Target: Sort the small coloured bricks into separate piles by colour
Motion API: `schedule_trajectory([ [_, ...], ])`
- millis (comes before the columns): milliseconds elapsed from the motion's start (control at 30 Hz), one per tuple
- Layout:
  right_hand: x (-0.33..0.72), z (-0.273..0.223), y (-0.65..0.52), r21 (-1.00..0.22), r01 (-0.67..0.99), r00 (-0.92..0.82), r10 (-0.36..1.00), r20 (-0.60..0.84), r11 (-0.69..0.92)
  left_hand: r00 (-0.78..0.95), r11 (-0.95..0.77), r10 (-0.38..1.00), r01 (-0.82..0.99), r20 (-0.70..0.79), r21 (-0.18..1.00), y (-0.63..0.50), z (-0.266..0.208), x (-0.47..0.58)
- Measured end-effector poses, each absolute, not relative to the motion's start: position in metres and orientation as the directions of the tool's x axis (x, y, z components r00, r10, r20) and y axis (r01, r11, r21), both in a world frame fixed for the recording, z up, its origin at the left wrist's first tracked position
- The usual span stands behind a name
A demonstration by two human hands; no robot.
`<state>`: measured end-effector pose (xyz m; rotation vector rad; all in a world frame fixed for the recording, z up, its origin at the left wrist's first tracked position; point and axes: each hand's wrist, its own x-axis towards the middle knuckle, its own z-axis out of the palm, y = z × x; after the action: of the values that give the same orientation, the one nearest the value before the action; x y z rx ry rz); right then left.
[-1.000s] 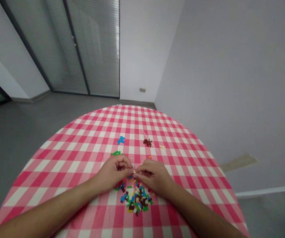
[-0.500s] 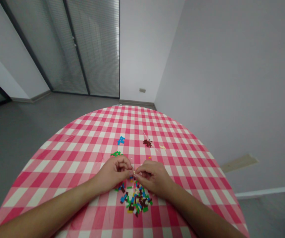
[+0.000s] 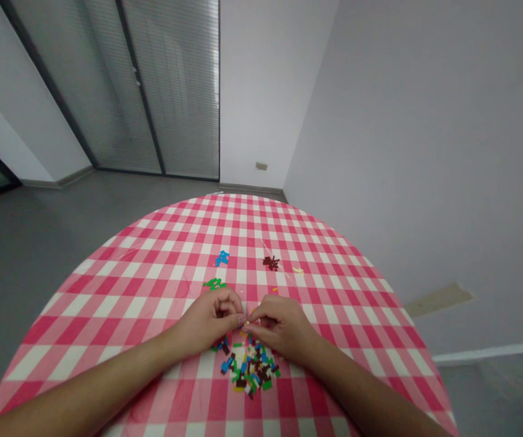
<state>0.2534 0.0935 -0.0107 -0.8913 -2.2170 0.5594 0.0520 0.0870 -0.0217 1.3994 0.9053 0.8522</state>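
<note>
My left hand (image 3: 215, 315) and my right hand (image 3: 283, 323) meet fingertip to fingertip over the table, both closed in a pinch. Between them is a tiny pale piece (image 3: 247, 322), probably a small building brick, largely covered by the fingers. Just below the hands lies a mixed pile of small building bricks (image 3: 254, 370) in green, blue, brown, yellow and white. Past my left hand sits a little heap of green bricks (image 3: 214, 283). One orange brick (image 3: 275, 289) lies beyond my right hand.
Farther out are a blue brick heap (image 3: 222, 258), a dark brown brick heap (image 3: 271, 263) and a few cream bricks (image 3: 298, 271). A red-and-white checked cloth (image 3: 152, 255) covers the round table. A wall (image 3: 425, 152) stands to the right.
My left hand has dropped slightly toward me, showing more of the green heap. The fingertips have shifted a little around the pale piece; the heaps have not moved.
</note>
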Motion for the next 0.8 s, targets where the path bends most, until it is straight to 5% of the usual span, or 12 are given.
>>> schedule_trajectory([
  [800,0.2544,-0.0084,0.0935,-0.66,0.388,-0.556,0.735,0.389,0.643,0.434,-0.004,0.901,0.057,-0.022,0.998,0.0871,-0.0198,0.051],
])
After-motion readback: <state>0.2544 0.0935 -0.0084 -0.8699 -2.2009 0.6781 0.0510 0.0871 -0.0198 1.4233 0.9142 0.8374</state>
